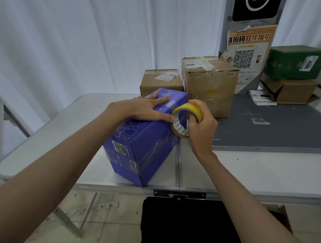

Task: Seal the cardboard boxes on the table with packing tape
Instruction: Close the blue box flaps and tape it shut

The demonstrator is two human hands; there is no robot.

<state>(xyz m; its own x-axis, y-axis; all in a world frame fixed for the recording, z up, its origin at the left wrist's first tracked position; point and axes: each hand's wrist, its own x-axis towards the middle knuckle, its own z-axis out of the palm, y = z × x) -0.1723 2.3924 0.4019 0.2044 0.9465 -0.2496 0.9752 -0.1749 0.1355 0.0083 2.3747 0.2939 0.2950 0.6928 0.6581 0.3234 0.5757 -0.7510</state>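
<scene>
The purple printed cardboard box (pixel 146 139) is parked mid-surface (pixel 263 172), pressed flat by the spread left hand (pixel 147 110). At its 3 o'clock edge, the yellow packing tape roll (pixel 185 120) is gripped by the right hand (pixel 201 126).

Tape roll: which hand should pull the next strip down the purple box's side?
Right. The right hand already grips the yellow tape roll at the purple box's top right edge, while the left hand lies flat on the lid, likely steadying it.
</scene>
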